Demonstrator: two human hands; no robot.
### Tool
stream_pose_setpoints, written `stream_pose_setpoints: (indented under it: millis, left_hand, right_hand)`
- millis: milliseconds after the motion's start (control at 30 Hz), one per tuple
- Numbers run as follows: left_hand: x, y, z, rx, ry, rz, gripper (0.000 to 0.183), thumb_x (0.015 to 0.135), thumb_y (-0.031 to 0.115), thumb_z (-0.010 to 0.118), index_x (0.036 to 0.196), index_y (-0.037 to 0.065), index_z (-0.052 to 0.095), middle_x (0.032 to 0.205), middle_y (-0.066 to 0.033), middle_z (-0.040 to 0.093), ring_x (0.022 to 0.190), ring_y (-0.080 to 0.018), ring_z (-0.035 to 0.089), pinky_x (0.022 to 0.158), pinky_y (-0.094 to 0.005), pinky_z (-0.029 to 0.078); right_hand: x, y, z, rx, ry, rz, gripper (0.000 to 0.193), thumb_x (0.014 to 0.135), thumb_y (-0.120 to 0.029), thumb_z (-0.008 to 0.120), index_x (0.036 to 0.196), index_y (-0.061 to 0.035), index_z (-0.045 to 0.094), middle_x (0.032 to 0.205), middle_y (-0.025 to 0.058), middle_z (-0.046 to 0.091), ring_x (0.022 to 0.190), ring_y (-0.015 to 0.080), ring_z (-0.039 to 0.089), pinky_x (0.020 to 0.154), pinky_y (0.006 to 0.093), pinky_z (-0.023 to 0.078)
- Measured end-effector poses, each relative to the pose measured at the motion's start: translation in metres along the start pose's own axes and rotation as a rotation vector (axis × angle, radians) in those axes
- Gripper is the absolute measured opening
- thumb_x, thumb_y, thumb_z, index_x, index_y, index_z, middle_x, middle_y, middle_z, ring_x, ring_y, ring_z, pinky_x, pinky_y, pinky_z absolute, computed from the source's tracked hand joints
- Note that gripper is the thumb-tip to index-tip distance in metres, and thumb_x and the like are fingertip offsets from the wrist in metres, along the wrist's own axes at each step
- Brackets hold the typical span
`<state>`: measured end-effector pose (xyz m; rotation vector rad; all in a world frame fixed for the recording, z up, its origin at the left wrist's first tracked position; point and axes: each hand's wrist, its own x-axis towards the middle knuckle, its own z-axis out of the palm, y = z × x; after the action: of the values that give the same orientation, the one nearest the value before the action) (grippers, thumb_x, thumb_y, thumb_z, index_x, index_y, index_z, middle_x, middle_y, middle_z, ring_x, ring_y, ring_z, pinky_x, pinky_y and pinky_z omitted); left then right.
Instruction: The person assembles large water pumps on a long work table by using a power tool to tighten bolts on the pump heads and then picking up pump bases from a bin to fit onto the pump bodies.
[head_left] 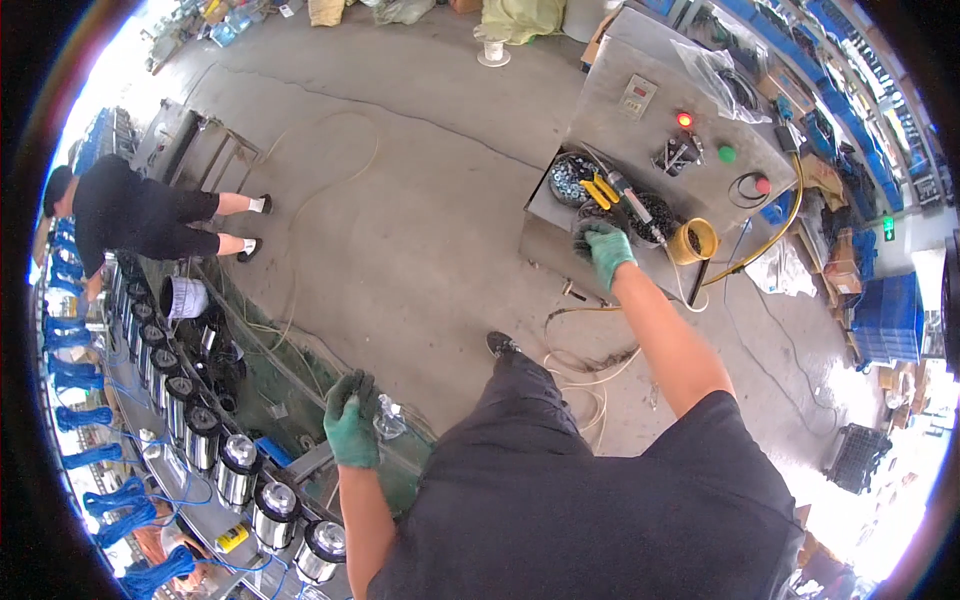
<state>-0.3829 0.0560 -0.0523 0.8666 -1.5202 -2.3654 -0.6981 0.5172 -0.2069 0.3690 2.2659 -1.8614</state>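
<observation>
My right hand [607, 252], in a green glove with dark fingertips, reaches to the front edge of a metal workbench [628, 135]. Its bent fingers meet over a bowl of small dark parts; whatever they pinch is hidden. Right beside it are yellow-handled pliers [600, 190], a power screwdriver [632, 205] and a bowl of small silver parts [571, 180]. A yellow cup [693, 241] lies tipped at the bench corner. My left hand [350, 422], gloved alike, hangs with fingers loosely extended and nothing visible in it, close to a crumpled clear plastic piece [389, 416].
Shiny metal cylinders [238, 470] line the bench at left, beside bundles of blue cable [122, 505]. A person in dark clothes [150, 210] stands at its far end. Hoses [590, 385] trail over the floor near my foot. Blue bins [890, 318] stand at right.
</observation>
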Motion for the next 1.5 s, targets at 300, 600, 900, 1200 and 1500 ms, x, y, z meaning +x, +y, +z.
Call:
stream_pose_setpoints:
  millis: [300, 600, 900, 1200, 1500]
  left_hand:
    - [0.013, -0.003, 0.021, -0.252, -0.022, -0.12, 0.03, 0.095, -0.002, 0.066, 0.125, 0.001, 0.065, 0.124, -0.0161, 0.069, 0.116, -0.0287, 0.067, 0.104, -0.045, 0.056]
    - [0.044, 0.024, 0.187, 0.103, -0.283, -0.214, 0.024, 0.096, 0.003, 0.067, 0.12, -0.001, 0.066, 0.116, -0.0131, 0.071, 0.105, -0.0251, 0.07, 0.096, -0.0419, 0.059]
    - [0.065, -0.02, 0.247, 0.224, -0.396, -0.272, 0.033, 0.096, 0.011, 0.073, 0.123, -0.003, 0.062, 0.112, -0.0154, 0.07, 0.099, -0.0274, 0.071, 0.091, -0.0422, 0.061]
    - [0.076, -0.022, 0.194, 0.338, -0.286, -0.347, 0.032, 0.1, 0.017, 0.067, 0.125, -0.004, 0.061, 0.113, -0.0161, 0.07, 0.099, -0.0278, 0.071, 0.088, -0.0421, 0.06]
    - [0.056, -0.028, 0.037, 0.14, 0.107, -0.353, 0.027, 0.101, 0.019, 0.065, 0.123, 0.005, 0.061, 0.11, -0.0138, 0.07, 0.095, -0.0285, 0.071, 0.082, -0.0433, 0.06]
  right_hand:
    - [0.051, -0.004, -0.026, 0.359, 0.147, 0.394, 0.01, 0.099, -0.016, 0.062, 0.103, -0.013, 0.07, 0.09, 0.0022, 0.068, 0.073, 0.0138, 0.061, 0.067, 0.0311, 0.055]
    - [-0.11, -0.156, 0.048, 0.332, -0.693, 0.084, 0.033, 0.101, -0.018, 0.065, 0.13, -0.0012, 0.064, 0.108, 0.0085, 0.071, 0.091, 0.0167, 0.068, 0.08, 0.0332, 0.059]
    - [-0.143, -0.166, 0.061, -0.119, -0.448, -0.138, 0.022, 0.09, -0.008, 0.068, 0.112, -0.0027, 0.068, 0.097, 0.0221, 0.071, 0.081, 0.032, 0.072, 0.072, 0.0382, 0.057]
    - [0.015, -0.03, -0.034, -0.715, 0.053, -0.181, 0.019, 0.095, -0.022, 0.064, 0.102, -0.0063, 0.073, 0.095, 0.0219, 0.073, 0.092, 0.0417, 0.069, 0.084, 0.0485, 0.055]
    - [0.121, -0.029, -0.08, -1.113, 0.064, -0.066, 0.061, 0.086, -0.025, 0.071, 0.142, -0.0093, 0.052, 0.133, 0.0268, 0.062, 0.125, 0.0433, 0.059, 0.104, 0.049, 0.05]
